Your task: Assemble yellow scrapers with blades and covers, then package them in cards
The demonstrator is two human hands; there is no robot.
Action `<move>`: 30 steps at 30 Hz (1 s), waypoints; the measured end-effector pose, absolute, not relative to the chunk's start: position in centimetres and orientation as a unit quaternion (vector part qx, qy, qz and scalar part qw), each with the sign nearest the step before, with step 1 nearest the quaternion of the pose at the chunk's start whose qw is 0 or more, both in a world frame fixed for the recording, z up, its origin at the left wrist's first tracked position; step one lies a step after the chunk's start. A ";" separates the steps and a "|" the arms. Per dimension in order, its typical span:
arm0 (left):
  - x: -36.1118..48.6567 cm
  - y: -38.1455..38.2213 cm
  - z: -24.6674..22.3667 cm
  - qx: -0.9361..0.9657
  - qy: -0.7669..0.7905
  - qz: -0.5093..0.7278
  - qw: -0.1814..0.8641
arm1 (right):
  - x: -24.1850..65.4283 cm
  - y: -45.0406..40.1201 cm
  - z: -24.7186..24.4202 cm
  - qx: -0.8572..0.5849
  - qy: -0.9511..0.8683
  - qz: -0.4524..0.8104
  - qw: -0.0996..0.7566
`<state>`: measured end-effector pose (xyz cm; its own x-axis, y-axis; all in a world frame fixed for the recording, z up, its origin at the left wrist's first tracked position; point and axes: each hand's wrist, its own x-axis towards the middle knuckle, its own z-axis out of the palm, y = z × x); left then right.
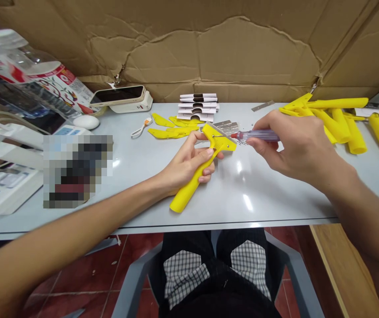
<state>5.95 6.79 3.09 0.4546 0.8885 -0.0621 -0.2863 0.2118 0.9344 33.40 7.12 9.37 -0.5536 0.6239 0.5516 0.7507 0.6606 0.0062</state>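
Observation:
My left hand point(192, 161) is wrapped round the neck of a yellow scraper point(189, 190), its wide head tilted up and away from me. Two small screws show in that head. In my right hand point(292, 145) is a screwdriver point(262, 135) with a clear purplish handle and red collar, its thin shaft reaching left to the screw on the head's left side. Behind the scraper lie metal blades point(226, 127), partly hidden, and a small pile of screws point(242, 142). Flat yellow plates point(169, 132) rest just left of the blades.
White paper packets point(197, 106) are stacked at the back, near a loose blade point(262, 106). Several yellow scraper handles point(338, 126) lie at right. A phone point(119, 95), a looped cable point(141, 128) and plastic bottles point(43, 75) stand left. Cardboard point(229, 53) walls the back.

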 end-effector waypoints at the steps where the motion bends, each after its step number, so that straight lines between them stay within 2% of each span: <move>1: 6.0 6.8 3.0 0.479 0.319 0.414 0.706 | 33.4 7.3 9.3 -0.391 -0.872 -0.130 0.264; 10: 5.8 6.8 2.3 0.555 0.323 0.392 0.659 | 32.9 6.5 9.9 -0.393 -0.882 -0.070 0.249; 14: 5.8 6.8 2.3 0.561 0.325 0.393 0.652 | 33.0 6.7 9.7 -0.380 -0.881 -0.090 0.266; 20: 5.8 6.8 2.3 0.570 0.322 0.390 0.648 | 33.1 6.9 9.8 -0.401 -0.873 -0.128 0.246; 26: 5.7 6.9 2.1 0.564 0.324 0.394 0.650 | 32.8 6.0 10.5 -0.428 -0.878 -0.045 0.211; 30: 5.7 6.9 2.0 0.563 0.324 0.395 0.650 | 32.9 6.2 10.3 -0.416 -0.878 -0.053 0.229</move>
